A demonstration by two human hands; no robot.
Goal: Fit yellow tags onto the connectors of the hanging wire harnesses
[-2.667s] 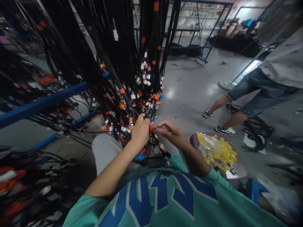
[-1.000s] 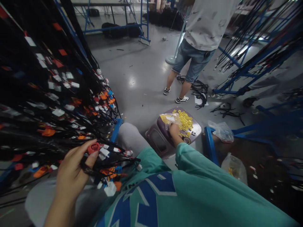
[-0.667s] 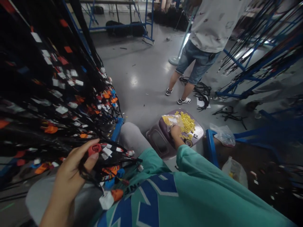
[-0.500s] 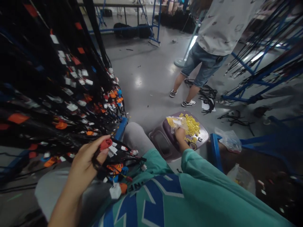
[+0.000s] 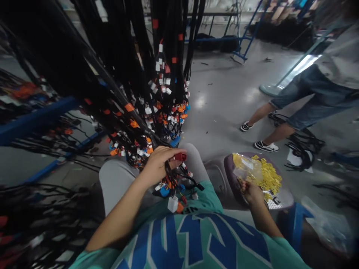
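A blue metal frame stands left of hanging black cable bundles tipped with white and orange connectors. On the grey floor, a purple plastic stool bears a clear plastic bag and small yellow plastic pieces; a person in denim shorts stands beyond. Between grey-trousered knees, the left hand reaches forward, fingers pinching a red plastic connector. The right hand is over the stool beside the bag, fingers curled; I can't tell whether they grip anything.
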